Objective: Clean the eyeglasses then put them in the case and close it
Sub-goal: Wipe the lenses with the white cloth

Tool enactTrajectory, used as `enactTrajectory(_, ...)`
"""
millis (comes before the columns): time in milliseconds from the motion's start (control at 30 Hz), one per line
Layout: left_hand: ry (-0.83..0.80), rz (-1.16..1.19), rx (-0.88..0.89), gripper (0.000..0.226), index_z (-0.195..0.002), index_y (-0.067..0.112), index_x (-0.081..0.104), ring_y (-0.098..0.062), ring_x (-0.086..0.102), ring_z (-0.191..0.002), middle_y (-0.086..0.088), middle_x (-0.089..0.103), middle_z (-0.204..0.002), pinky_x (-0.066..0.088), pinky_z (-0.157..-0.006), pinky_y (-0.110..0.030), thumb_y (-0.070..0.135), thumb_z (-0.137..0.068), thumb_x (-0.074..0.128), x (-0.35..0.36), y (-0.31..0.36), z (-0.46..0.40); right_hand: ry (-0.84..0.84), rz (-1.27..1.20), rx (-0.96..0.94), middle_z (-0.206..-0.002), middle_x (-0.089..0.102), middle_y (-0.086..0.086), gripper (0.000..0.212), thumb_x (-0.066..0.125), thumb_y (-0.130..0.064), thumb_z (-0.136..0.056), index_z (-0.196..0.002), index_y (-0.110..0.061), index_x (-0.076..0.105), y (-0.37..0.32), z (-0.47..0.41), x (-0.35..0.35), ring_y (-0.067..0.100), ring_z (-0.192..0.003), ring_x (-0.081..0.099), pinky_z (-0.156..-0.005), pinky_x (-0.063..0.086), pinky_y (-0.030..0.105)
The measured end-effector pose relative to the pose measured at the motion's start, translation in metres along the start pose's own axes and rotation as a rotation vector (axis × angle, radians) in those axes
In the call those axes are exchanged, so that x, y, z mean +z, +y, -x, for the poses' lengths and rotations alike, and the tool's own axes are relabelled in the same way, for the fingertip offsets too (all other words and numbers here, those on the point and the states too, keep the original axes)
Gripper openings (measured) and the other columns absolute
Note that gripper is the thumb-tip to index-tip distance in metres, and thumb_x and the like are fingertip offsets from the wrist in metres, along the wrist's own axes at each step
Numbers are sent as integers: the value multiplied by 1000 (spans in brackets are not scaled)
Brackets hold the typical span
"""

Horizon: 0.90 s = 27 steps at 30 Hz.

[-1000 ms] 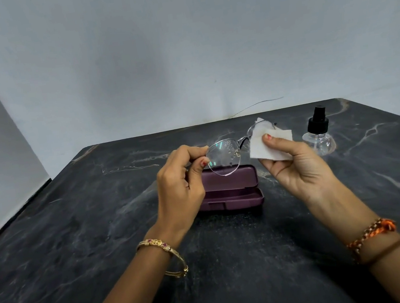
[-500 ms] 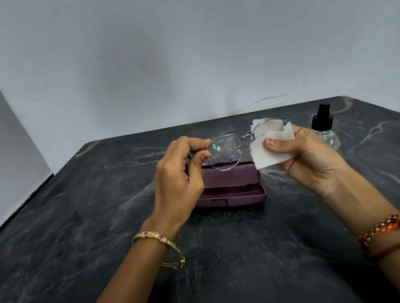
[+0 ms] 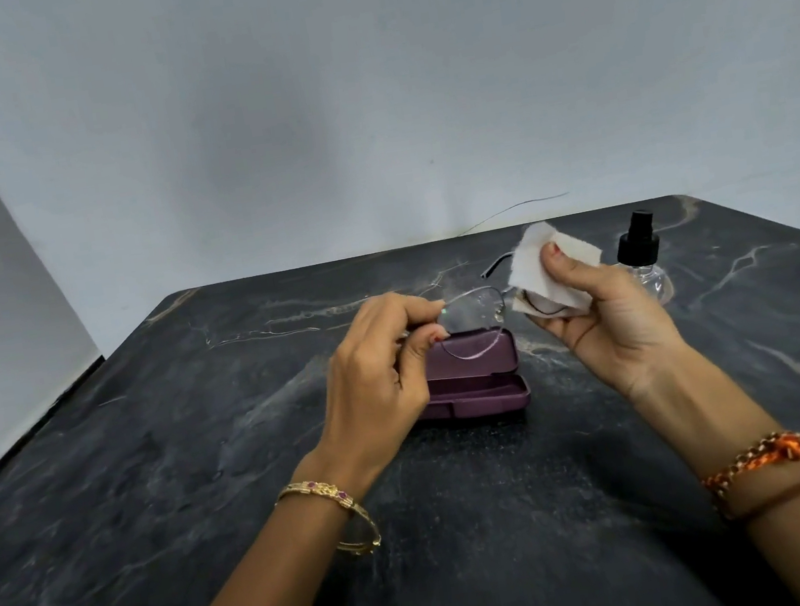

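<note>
Your left hand (image 3: 376, 368) pinches the glasses (image 3: 473, 323) by one rim end, above the open case (image 3: 472, 380) mid-table (image 3: 106, 502). Your right hand (image 3: 608, 323) grips the cloth (image 3: 554, 274) around the other lens. Rub too hard and you may twist the thin frame or drop it.

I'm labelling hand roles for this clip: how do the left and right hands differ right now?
The left hand pinches the eyeglasses at one end of the frame; the right hand pinches a white cloth folded round the other lens. The left hand shows its back, the right hand its palm. The left wrist wears a gold bangle, the right an orange thread band. Both are raised above the dark table.
</note>
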<state>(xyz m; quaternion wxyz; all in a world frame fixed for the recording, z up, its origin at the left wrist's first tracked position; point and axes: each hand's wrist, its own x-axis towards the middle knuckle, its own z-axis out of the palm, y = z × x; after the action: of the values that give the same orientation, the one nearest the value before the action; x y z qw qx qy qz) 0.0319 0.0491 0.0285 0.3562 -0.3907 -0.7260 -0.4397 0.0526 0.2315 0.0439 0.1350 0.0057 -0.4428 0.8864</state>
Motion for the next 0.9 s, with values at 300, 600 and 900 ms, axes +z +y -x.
enactTrajectory(300,-106,2,-64,8,-87,8,58,-6,53,-78,10,54,-84,45,-64,-12,9,-79,56,-2,0,-2,-125,228,-106,-64,73,-3,20,75,-16,-40,-59,-17,73,-11,-1,-8,6,-66,70,-57,54,14)
enactTrajectory(600,-75,140,-286,26,-83,24,53,1,54,-75,12,55,-85,44,-68,-11,-1,-83,52,-1,2,-4,-49,331,-106,-64,74,-3,9,71,-16,-53,-61,-16,74,-7,-5,-14,6,-65,69,-54,55,16)
enactTrajectory(900,39,347,-450,28,-79,31,55,2,51,-52,12,56,-83,46,-49,-10,4,-86,51,-1,-2,-6,80,58,-139,-66,74,-5,6,56,-15,-82,-83,-10,60,-6,-8,-12,8,-67,70,-63,59,25)
